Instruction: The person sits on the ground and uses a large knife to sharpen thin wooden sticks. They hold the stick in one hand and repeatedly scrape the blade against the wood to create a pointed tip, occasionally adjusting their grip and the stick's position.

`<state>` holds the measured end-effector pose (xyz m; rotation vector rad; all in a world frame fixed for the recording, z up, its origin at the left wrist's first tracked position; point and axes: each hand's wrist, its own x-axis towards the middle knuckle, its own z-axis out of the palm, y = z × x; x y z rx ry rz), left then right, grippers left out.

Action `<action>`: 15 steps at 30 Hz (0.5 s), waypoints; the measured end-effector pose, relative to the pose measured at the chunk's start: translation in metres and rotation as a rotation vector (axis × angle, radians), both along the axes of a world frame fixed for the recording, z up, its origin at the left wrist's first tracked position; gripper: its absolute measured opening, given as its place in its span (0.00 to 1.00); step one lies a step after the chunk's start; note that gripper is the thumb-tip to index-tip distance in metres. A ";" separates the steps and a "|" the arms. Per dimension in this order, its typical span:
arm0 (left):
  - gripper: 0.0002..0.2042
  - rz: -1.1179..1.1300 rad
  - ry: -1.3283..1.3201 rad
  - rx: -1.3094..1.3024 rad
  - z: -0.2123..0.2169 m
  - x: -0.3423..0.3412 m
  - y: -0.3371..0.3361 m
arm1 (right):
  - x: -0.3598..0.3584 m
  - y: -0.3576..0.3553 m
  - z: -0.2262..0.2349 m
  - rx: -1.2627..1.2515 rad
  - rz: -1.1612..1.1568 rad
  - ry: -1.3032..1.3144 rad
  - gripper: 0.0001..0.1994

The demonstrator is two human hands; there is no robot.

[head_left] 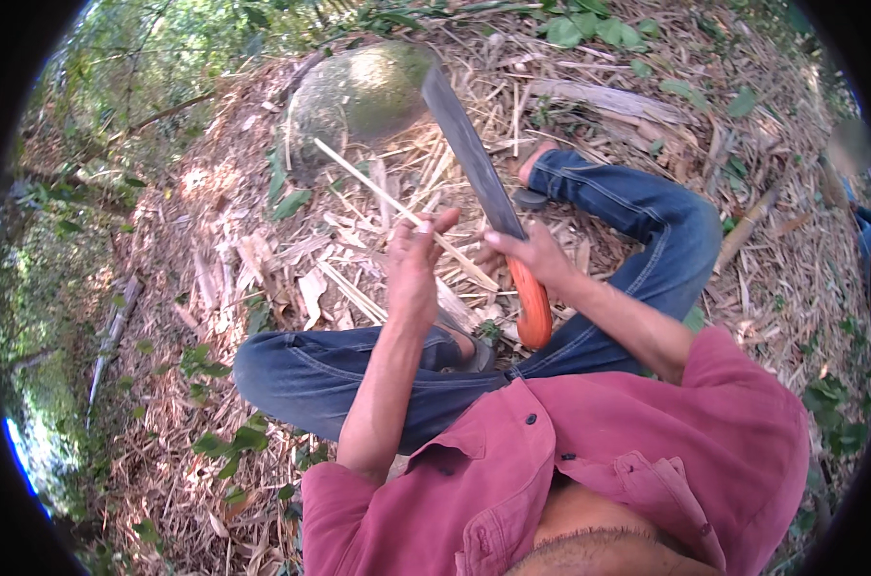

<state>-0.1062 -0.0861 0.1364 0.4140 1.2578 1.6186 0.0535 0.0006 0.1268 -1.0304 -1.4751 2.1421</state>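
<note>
A person sits on the ground outdoors, seen from above, with two hands at work over bent knees in blue jeans (359, 370). The left hand (412, 274) is closed around one thin pale bamboo strip (387, 197), which slants up and to the left from the fingers and also runs down past the hand to the right. The right hand (536, 252) grips the orange handle (533, 307) of one long machete (469, 144); its grey blade points up and away from the body, crossing just beside the strip near the left hand's fingertips. Whether blade and strip touch cannot be told.

One rounded grey-green stone (354, 101) lies beyond the blade's tip. The ground (215, 250) all around is covered with dry pale bamboo shavings and leaf litter, too many to count. One thicker bamboo stick (748, 230) lies to the right of the knee. The person wears one red button shirt (628, 451), open at the front. Green foliage rims the scene at left and top.
</note>
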 end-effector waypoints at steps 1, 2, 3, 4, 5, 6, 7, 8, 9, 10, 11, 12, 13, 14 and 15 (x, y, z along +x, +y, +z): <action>0.08 -0.004 0.007 0.018 0.000 0.003 0.000 | 0.000 -0.010 0.003 -0.037 -0.020 -0.012 0.16; 0.07 0.006 0.009 0.024 0.000 0.006 -0.001 | 0.001 -0.018 -0.003 -0.005 -0.005 0.040 0.16; 0.07 0.003 0.006 0.040 -0.001 0.010 0.001 | 0.003 -0.021 -0.012 0.035 -0.003 0.088 0.16; 0.07 -0.007 -0.024 0.052 0.000 0.013 0.002 | 0.006 -0.023 -0.020 0.075 0.000 0.137 0.15; 0.07 -0.014 -0.053 0.062 0.001 0.015 0.001 | 0.006 -0.027 -0.014 0.024 -0.009 0.138 0.15; 0.08 -0.017 -0.142 0.053 0.005 0.016 0.000 | 0.008 -0.030 -0.001 -0.026 -0.017 0.136 0.15; 0.10 -0.050 0.047 0.029 0.000 0.011 -0.001 | 0.008 -0.032 0.005 -0.077 -0.024 0.133 0.14; 0.12 0.001 0.142 -0.096 0.007 0.011 -0.001 | 0.009 -0.031 0.006 -0.065 -0.050 0.152 0.13; 0.14 0.055 0.235 -0.222 0.018 0.013 -0.002 | 0.010 -0.027 0.006 -0.040 -0.074 0.150 0.13; 0.14 0.094 0.360 -0.160 0.027 0.016 -0.007 | 0.010 -0.023 0.005 -0.015 -0.098 0.148 0.13; 0.15 0.133 0.485 -0.099 0.034 0.020 -0.015 | 0.011 -0.019 0.002 0.008 -0.124 0.148 0.12; 0.16 0.166 0.612 -0.032 0.045 0.025 -0.023 | 0.014 -0.015 -0.002 0.028 -0.159 0.145 0.11; 0.14 0.057 0.472 0.031 0.075 0.044 -0.032 | 0.016 -0.009 -0.007 0.041 -0.174 0.146 0.11; 0.12 -0.140 0.543 0.132 0.100 0.057 -0.043 | 0.020 -0.006 -0.011 0.048 -0.180 0.140 0.11; 0.12 -0.461 0.405 0.289 0.115 0.063 -0.050 | 0.020 -0.007 -0.015 0.050 -0.173 0.129 0.11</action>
